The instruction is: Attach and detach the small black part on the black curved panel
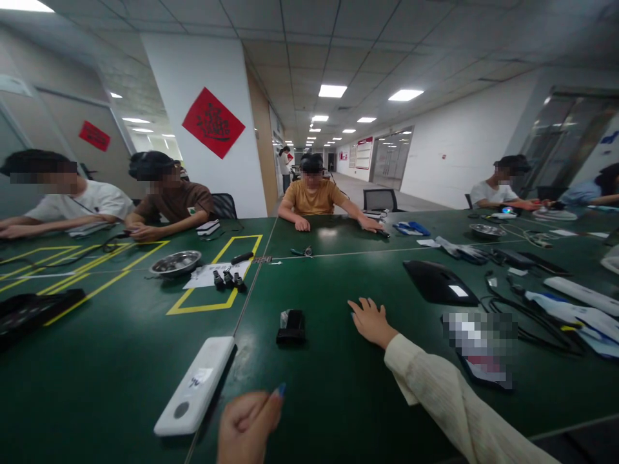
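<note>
My left hand is curled in a fist low in the view, above the near table edge. A small blue tip shows at its thumb; whether that is a nail or a held thing, I cannot tell. Stretched forward, my right hand has its fingers spread over the green table and holds nothing. Between and beyond the hands lies a small black item with a clear plastic piece. Left of my left hand rests a long white device with a round grey button and a handwritten label.
Ahead-left are a metal bowl, several small black parts and yellow tape. On the right lie a black flat panel, a blurred packet, cables and gloves. Several people sit around the table.
</note>
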`<state>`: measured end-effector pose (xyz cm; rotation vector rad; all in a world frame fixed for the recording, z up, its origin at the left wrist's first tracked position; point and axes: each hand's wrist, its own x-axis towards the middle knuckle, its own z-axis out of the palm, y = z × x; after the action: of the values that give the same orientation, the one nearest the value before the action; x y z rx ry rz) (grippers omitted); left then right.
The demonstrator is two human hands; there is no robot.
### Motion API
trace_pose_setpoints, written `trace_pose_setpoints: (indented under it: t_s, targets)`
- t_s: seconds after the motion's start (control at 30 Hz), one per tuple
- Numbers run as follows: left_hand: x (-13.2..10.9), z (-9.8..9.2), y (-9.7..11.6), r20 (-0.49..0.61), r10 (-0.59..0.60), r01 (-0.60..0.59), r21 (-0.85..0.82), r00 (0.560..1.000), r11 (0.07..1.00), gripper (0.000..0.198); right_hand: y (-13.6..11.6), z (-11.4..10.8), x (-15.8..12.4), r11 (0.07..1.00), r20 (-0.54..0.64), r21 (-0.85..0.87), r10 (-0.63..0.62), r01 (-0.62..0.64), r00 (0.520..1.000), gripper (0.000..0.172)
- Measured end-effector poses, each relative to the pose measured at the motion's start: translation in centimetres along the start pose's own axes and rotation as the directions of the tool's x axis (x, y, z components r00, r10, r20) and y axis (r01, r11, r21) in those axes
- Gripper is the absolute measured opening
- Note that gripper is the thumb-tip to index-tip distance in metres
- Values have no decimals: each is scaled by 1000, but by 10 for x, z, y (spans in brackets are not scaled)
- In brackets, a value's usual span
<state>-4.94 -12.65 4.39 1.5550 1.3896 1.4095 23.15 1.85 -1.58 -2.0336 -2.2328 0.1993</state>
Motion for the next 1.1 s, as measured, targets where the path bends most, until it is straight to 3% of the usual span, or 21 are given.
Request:
trace_pose_setpoints:
  t_s: [0.03,0.07,0.13,0.23,0.3,0.37,0.4,0.5,0.57,0.7,0.87,0.97,1.07,1.1]
  targets:
    - [12,19,6,105,-72,80,-71,992,994,53,-4,3,1,1000,-40,-7,23,-23,999,47]
    - [21,40,11,254,-152,195,-152,955,969,57,-7,6,1,999,-88,-12,46,-47,995,46]
    - [34,84,16,400,-185,268,-160,898,950,59,-11,11,0,997,-171,-12,75,-78,982,44]
    - [33,131,6,471,-63,120,-92,880,988,57,-9,16,-3,996,-224,13,84,-84,971,42]
    - [27,143,-9,462,52,-40,-36,885,999,54,-5,18,-2,997,-235,43,79,-71,969,41]
    - [25,142,-22,474,203,-227,-7,857,974,51,2,17,2,992,-239,103,95,-72,966,42]
    - [26,140,-27,485,297,-336,-9,822,942,48,8,14,6,986,-243,145,118,-84,963,43]
    - [33,132,-34,541,561,-641,-51,627,766,41,35,-4,22,950,-284,251,256,-186,924,49]
    - [38,131,-35,573,626,-732,-65,529,679,39,63,-24,35,919,-348,241,382,-312,856,52]
    - [41,134,-34,643,617,-772,-60,455,632,38,131,-64,50,781,-400,201,617,-592,678,65]
    - [43,134,-32,700,606,-780,-112,377,615,38,196,-86,43,601,-227,236,798,-764,557,81]
    - [45,133,-30,725,583,-786,-96,365,611,37,212,-84,37,579,-169,249,815,-776,554,93]
    - [45,132,-29,733,578,-805,-71,358,589,36,220,-77,39,644,-150,248,763,-723,629,99]
    - [45,132,-28,728,586,-810,-71,357,582,35,221,-73,41,687,-207,232,726,-688,656,100]
